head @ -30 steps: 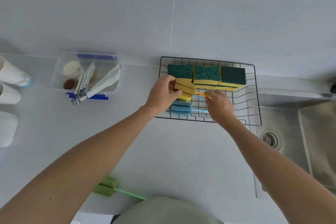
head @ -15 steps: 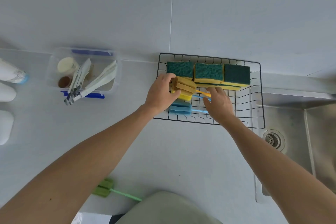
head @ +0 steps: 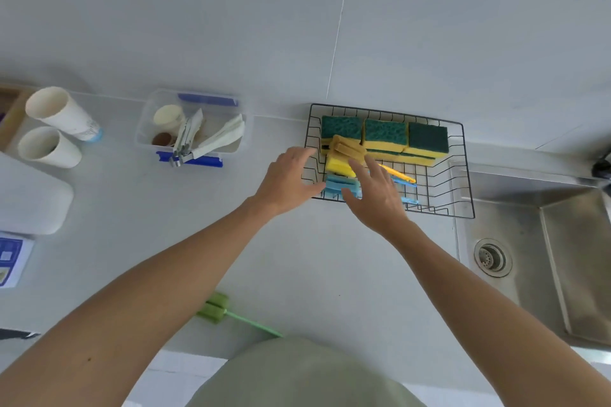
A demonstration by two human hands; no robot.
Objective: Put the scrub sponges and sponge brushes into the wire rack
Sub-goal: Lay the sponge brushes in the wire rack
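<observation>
A black wire rack (head: 463, 175) stands against the wall, left of the sink. Three green-and-yellow scrub sponges (head: 385, 137) line its back. In its front left lie a yellow sponge brush (head: 344, 157) with an orange handle and a blue sponge brush (head: 339, 185). My left hand (head: 291, 180) hovers open at the rack's left edge, holding nothing. Above the two brushes my right hand (head: 377, 193) is open with fingers spread. A green sponge brush (head: 216, 307) lies on the counter near my body.
A clear plastic box (head: 145, 129) with tongs and small items sits left of the rack. Two white cups (head: 56, 129) lie at far left beside a white board (head: 29, 201). The steel sink (head: 542, 254) with its drain is at right.
Both hands have let go of the yellow sponge brush, which now rests in the rack. The hands have opened and drawn back slightly toward me.
</observation>
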